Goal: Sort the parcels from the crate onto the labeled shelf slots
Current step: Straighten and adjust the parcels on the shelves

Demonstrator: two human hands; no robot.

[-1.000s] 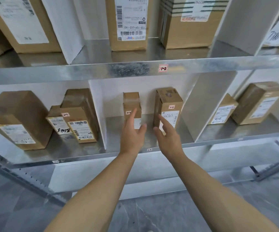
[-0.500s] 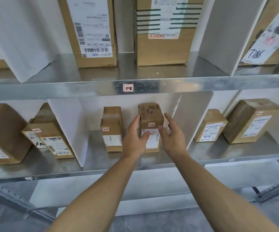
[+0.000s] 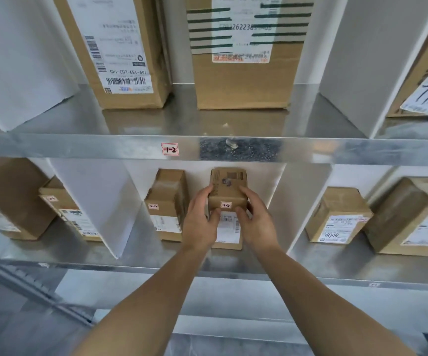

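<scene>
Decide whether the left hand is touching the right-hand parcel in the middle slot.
Touching. Head view: left hand grips the left edge of the right-hand parcel.

A dark, speckled patch [image 3: 241, 149] was seen on the front edge of the upper shelf [image 3: 79, 147], right of centre, and a small pale scrap [image 3: 231, 143] was stuck at its top. Below the lower shelf [image 3: 336, 258], a white panel [image 3: 233, 291] was seen running left to right. At the near left, a grey metal brace [image 3: 35, 291] was set diagonally above a blurred grey floor [image 3: 7, 335].
</scene>
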